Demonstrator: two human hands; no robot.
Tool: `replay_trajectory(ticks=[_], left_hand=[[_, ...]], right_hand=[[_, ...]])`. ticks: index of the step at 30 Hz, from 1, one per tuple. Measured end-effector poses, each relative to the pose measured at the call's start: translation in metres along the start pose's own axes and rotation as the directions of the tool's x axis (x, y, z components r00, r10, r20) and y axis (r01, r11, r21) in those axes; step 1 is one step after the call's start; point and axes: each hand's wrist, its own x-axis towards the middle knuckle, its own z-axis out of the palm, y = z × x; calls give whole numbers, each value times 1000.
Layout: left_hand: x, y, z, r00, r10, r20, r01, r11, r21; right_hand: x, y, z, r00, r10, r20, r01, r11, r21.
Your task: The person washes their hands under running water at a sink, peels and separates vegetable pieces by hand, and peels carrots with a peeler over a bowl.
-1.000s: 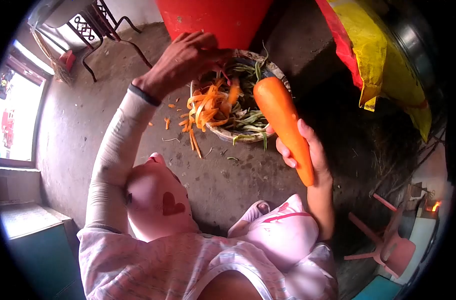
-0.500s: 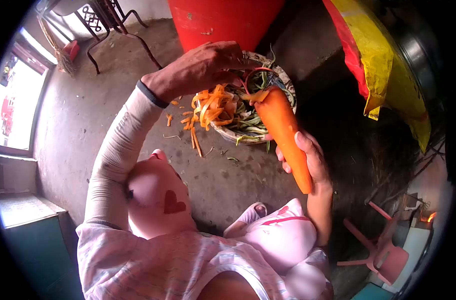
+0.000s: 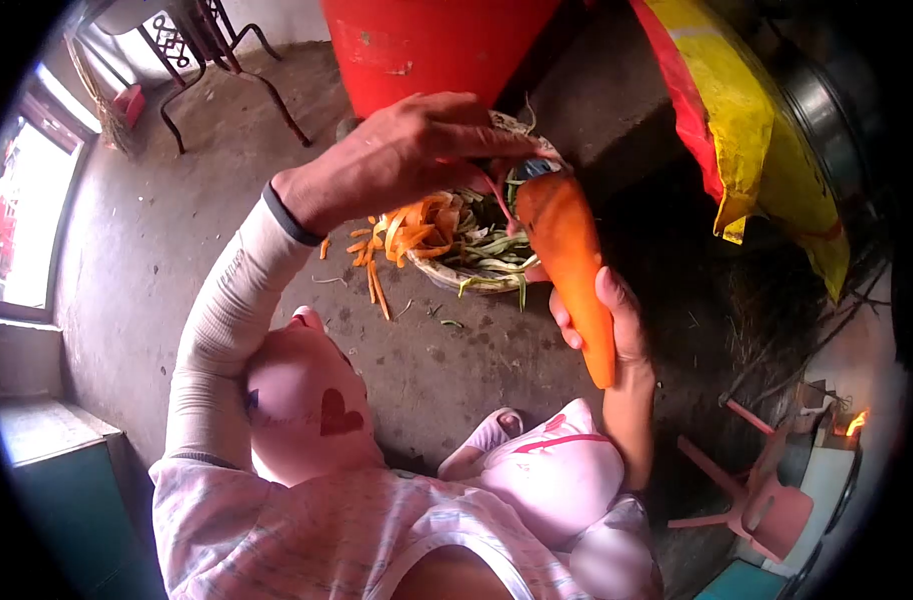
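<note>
A large peeled orange carrot [image 3: 569,265] slants over a basket [image 3: 442,272], its thick end up and its tip towards my body. My right hand [image 3: 625,315] is closed around its lower part. At the thick end, my left hand [image 3: 427,145] is closed on a peeler [image 3: 501,203] with a thin pinkish-red frame. The peeler's blade is hidden by my fingers and the carrot. Orange peelings [image 3: 417,232] lie on the basket's left side, with green bean-like scraps [image 3: 492,245] beside them.
A red tub [image 3: 427,50] stands behind the basket. Carrot strips [image 3: 378,290] lie on the floor. To the right hang a yellow and red sheet [image 3: 757,130] and, lower, a pink chair [image 3: 772,505] near a small flame [image 3: 857,422]. A metal-legged table [image 3: 227,65] stands far left.
My left hand has moved right and slightly down over the carrot's thick end. The orange strip seen there before no longer shows. The whole view has shifted slightly.
</note>
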Motion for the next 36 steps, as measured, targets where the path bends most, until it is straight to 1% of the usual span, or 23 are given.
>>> replay_trajectory(ticks=[1,4,5,6,7,8,9,11,14,16,18,21,24,25,28,29,30,32,34,35,36], left_hand=[[3,3,2,993,120,-15,-117,983,144],[-5,-11,-5,1000,16,24,-15,999,-36],[-10,-26,-14,995,79,62,-94,954,285],[-21,-47,-17,998,14,57,-32,942,334],[-35,-61,-13,997,-67,31,55,958,280],[-40,-70,-11,991,-137,8,132,965,226],[-33,-65,-11,993,-116,-22,118,980,158],[-20,-36,-9,991,-103,-83,104,995,3],[-4,-6,-11,997,1,-78,-3,1000,-26],[-1,3,-9,995,96,4,-96,991,94],[-5,-5,-5,1000,5,15,-4,996,-85],[-11,-17,-4,999,-7,42,12,992,-124],[-15,-26,-1,988,-95,119,118,971,-207],[-16,-28,-1,992,-71,100,86,984,-154],[-37,-67,-7,995,-93,42,89,993,79],[-46,-73,-7,937,-346,41,345,938,22],[-45,-74,-9,936,-351,19,350,936,25],[-42,-61,-4,932,-362,-7,362,932,6],[-23,-38,-9,949,-315,-28,316,948,30],[-7,-23,-12,964,-263,-39,264,964,27],[2,-14,-9,958,-282,-58,282,959,7]], right_hand=[[0,-2,2,1000,13,5,-13,1000,-12],[-4,-6,10,1000,-13,-12,12,996,-86],[-7,-4,5,999,-5,52,7,999,-43],[-11,-3,-6,994,-2,113,2,1000,-1],[-12,-3,-12,985,-3,172,-4,999,40],[-10,-5,-13,987,-13,161,7,999,34],[-9,-7,-13,990,-20,142,15,999,33],[-9,-9,-1,999,-40,28,40,999,5],[-6,-5,6,998,-24,-63,17,994,-104],[-6,-5,7,1000,2,2,-2,996,-89],[-7,-5,3,996,11,89,-7,999,-48],[-2,-3,6,998,37,50,-33,996,-78],[2,-2,9,998,47,50,-44,998,-53],[2,1,8,998,57,34,-55,997,-45],[-4,3,-6,983,32,181,-48,995,88],[-10,-1,-5,987,-36,159,17,993,120],[-15,-7,-3,985,-103,135,82,985,149],[-15,-16,6,980,-167,112,144,971,190],[-15,4,-31,982,-106,158,67,971,231],[-12,-3,-13,994,-73,77,39,927,372],[-14,6,-24,997,23,73,-52,908,416]])
